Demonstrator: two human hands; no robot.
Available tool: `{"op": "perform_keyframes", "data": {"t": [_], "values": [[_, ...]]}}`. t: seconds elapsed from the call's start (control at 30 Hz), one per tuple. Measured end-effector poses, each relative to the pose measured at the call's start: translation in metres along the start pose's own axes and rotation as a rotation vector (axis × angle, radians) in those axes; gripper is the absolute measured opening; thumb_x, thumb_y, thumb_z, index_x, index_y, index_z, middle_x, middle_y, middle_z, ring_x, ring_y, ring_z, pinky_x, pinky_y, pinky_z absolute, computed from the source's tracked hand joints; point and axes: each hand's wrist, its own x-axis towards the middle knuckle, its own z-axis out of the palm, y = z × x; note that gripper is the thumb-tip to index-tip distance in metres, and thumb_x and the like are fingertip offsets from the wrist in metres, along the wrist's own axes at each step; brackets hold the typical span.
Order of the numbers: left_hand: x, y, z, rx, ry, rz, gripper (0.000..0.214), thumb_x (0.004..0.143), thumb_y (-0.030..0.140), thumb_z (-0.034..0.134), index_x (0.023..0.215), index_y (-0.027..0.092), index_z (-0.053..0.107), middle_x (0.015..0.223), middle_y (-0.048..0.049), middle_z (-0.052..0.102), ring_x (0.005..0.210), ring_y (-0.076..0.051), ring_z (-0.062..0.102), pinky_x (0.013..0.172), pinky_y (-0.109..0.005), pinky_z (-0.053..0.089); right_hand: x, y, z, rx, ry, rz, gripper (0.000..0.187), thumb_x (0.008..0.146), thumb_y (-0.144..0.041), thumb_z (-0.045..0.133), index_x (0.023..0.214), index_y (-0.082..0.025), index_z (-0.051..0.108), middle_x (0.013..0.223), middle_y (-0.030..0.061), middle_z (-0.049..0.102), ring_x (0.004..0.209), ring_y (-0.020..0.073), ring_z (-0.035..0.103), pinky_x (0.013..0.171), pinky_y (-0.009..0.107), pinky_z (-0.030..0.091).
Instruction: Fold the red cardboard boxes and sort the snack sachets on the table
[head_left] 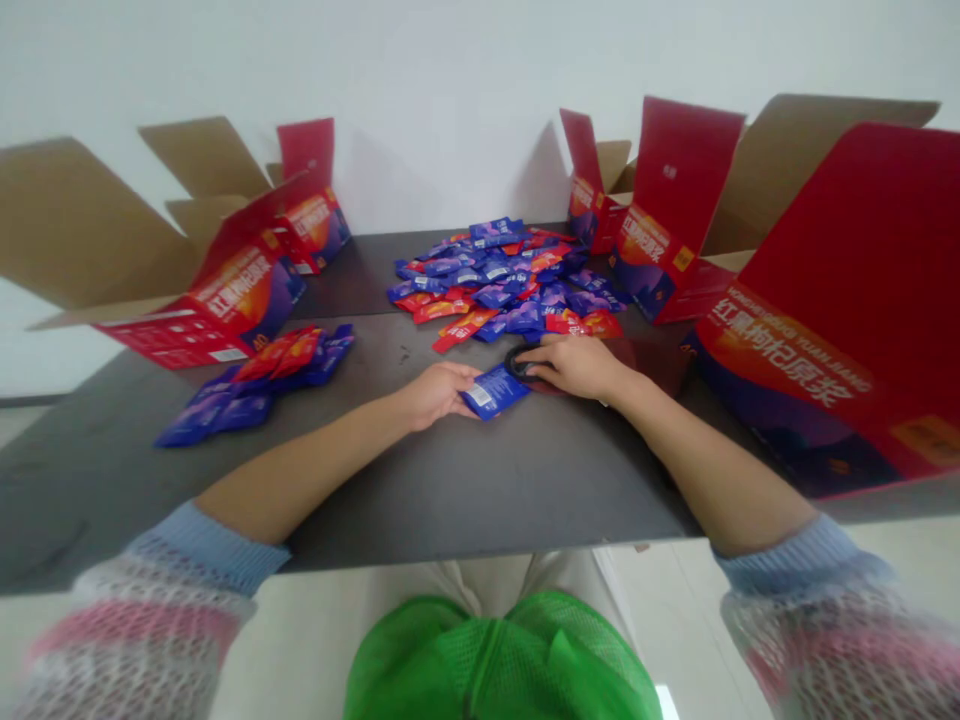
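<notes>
My left hand point(435, 392) is closed on one end of a blue sachet point(496, 390) lying on the dark grey table point(480, 480). My right hand point(574, 365) lies beside it with its fingers curled over a small dark round object point(517, 362) at the sachet's far end. Just behind both hands is a loose pile of blue and red sachets point(502, 280). A second, neater stack of sachets point(262, 385) lies to the left of my left arm.
Open red and purple cartons stand around the table: one at the left point(232, 300), a smaller one behind it point(315, 215), two at the back right point(660, 250), and a large one at the near right point(832, 350). A green mesh item point(502, 660) is on my lap.
</notes>
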Motion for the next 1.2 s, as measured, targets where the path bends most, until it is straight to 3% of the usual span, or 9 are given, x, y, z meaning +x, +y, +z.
{"op": "perform_keyframes", "data": {"t": [0.13, 0.3, 0.43, 0.57, 0.8, 1.0, 1.1, 1.2], "values": [[0.0, 0.001, 0.004, 0.023, 0.058, 0.008, 0.017, 0.079, 0.003, 0.057, 0.089, 0.007, 0.07, 0.076, -0.0142, 0.074, 0.065, -0.023, 0.072, 0.066, -0.036, 0.061, -0.005, -0.03, 0.002, 0.035, 0.058, -0.085, 0.041, 0.1, -0.043, 0.043, 0.135, -0.034, 0.061, 0.113, 0.0062, 0.067, 0.093, 0.0198, 0.065, 0.068, 0.027, 0.042], [-0.002, 0.002, 0.005, 0.019, 0.042, 0.041, 0.024, 0.073, 0.001, 0.055, 0.087, 0.008, 0.073, 0.077, -0.0124, 0.075, 0.063, -0.02, 0.071, 0.065, -0.033, 0.06, -0.011, -0.058, 0.002, 0.147, 0.069, -0.212, 0.041, 0.101, -0.041, 0.041, 0.139, -0.036, 0.057, 0.114, 0.0049, 0.065, 0.094, 0.0177, 0.064, 0.073, 0.026, 0.042], [-0.001, 0.0, 0.004, 0.021, 0.044, 0.047, 0.021, 0.073, 0.0, 0.056, 0.084, 0.007, 0.072, 0.074, -0.0116, 0.073, 0.06, -0.018, 0.07, 0.059, -0.026, 0.058, -0.01, -0.052, -0.001, 0.223, -0.009, -0.288, 0.039, 0.1, -0.032, 0.047, 0.136, -0.039, 0.06, 0.117, 0.0038, 0.064, 0.096, 0.0177, 0.063, 0.076, 0.026, 0.043], [-0.003, 0.002, 0.007, 0.026, 0.062, 0.02, 0.02, 0.078, 0.001, 0.053, 0.088, 0.006, 0.07, 0.073, -0.0114, 0.072, 0.06, -0.019, 0.07, 0.057, -0.03, 0.059, -0.009, -0.037, -0.003, 0.294, -0.08, -0.327, 0.042, 0.097, -0.021, 0.05, 0.13, -0.041, 0.064, 0.123, 0.0023, 0.063, 0.106, 0.0173, 0.062, 0.085, 0.026, 0.044], [-0.006, 0.004, 0.01, 0.059, 0.094, 0.014, 0.02, 0.08, 0.003, 0.054, 0.093, 0.005, 0.07, 0.078, -0.014, 0.074, 0.065, -0.022, 0.071, 0.067, -0.037, 0.06, -0.007, -0.013, -0.009, 0.21, -0.117, -0.125, 0.044, 0.095, -0.021, 0.051, 0.132, -0.041, 0.063, 0.119, 0.0015, 0.068, 0.099, 0.0173, 0.065, 0.085, 0.026, 0.046], [-0.005, 0.001, 0.013, 0.067, 0.146, 0.04, 0.022, 0.082, 0.005, 0.054, 0.096, 0.005, 0.071, 0.086, -0.0164, 0.075, 0.07, -0.024, 0.073, 0.067, -0.037, 0.061, -0.002, 0.007, -0.007, 0.15, -0.134, 0.054, 0.039, 0.097, -0.033, 0.048, 0.133, -0.037, 0.063, 0.133, -0.004, 0.066, 0.116, 0.0196, 0.063, 0.093, 0.028, 0.047], [-0.005, 0.001, 0.015, 0.069, 0.167, 0.045, 0.02, 0.081, 0.004, 0.053, 0.091, 0.006, 0.07, 0.08, -0.0151, 0.074, 0.067, -0.023, 0.072, 0.064, -0.036, 0.06, -0.001, 0.001, -0.002, 0.092, -0.101, 0.102, 0.04, 0.097, -0.035, 0.046, 0.133, -0.038, 0.063, 0.132, -0.0025, 0.067, 0.116, 0.0222, 0.063, 0.091, 0.032, 0.048], [-0.006, 0.001, 0.017, 0.077, 0.198, 0.052, 0.018, 0.076, 0.002, 0.054, 0.085, 0.006, 0.069, 0.072, -0.0128, 0.072, 0.062, -0.022, 0.071, 0.059, -0.033, 0.059, 0.0, -0.021, 0.002, -0.011, 0.007, 0.163, 0.041, 0.099, -0.038, 0.039, 0.133, -0.036, 0.062, 0.125, 0.006, 0.067, 0.106, 0.0253, 0.066, 0.083, 0.035, 0.05]]}}
